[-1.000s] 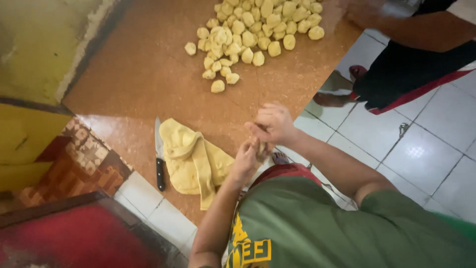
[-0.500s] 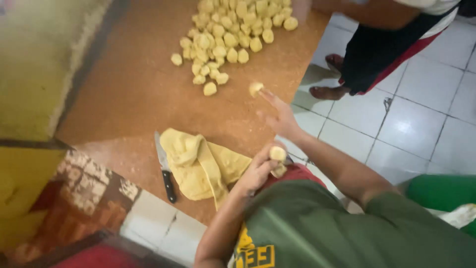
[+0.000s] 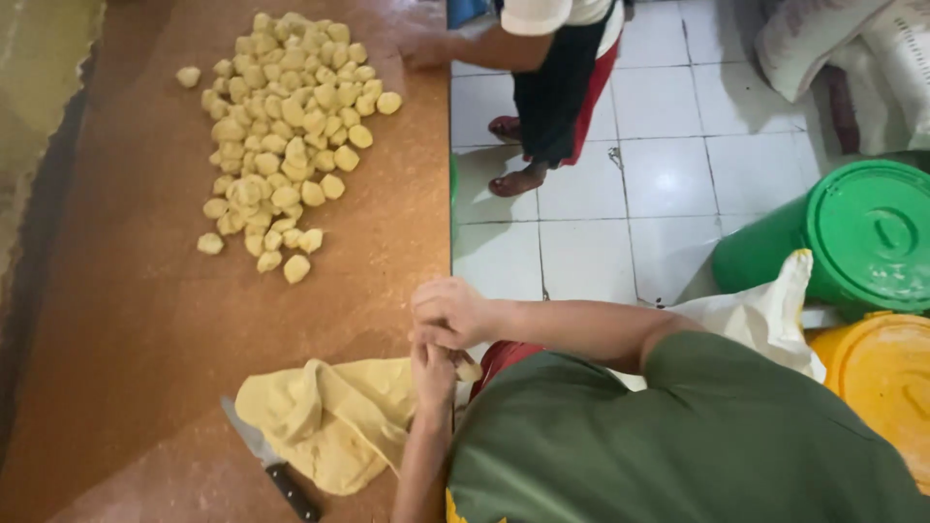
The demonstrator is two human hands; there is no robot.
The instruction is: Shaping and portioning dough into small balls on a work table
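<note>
My left hand point(image 3: 433, 373) and my right hand point(image 3: 450, 312) are pressed together just off the near edge of the brown table point(image 3: 145, 329). Both close around a small pale yellow dough piece point(image 3: 470, 370), which peeks out at the wrist side. A flattened sheet of yellow dough point(image 3: 334, 421) lies on the table right beside my left hand. A knife point(image 3: 271, 463) with a dark handle lies along its far side. A heap of several small dough pieces point(image 3: 281, 136) sits further along the table, well apart from my hands.
Another person point(image 3: 557, 68) stands at the table's far end, with one hand on the tabletop. On the white tiled floor stand a green lidded bucket point(image 3: 872, 237), a yellow lidded bucket point(image 3: 886, 383) and a white sack point(image 3: 765, 310).
My right hand was stretched out towards the heap half a second ago, with a dough piece in the air. It has come back to meet my left hand.
</note>
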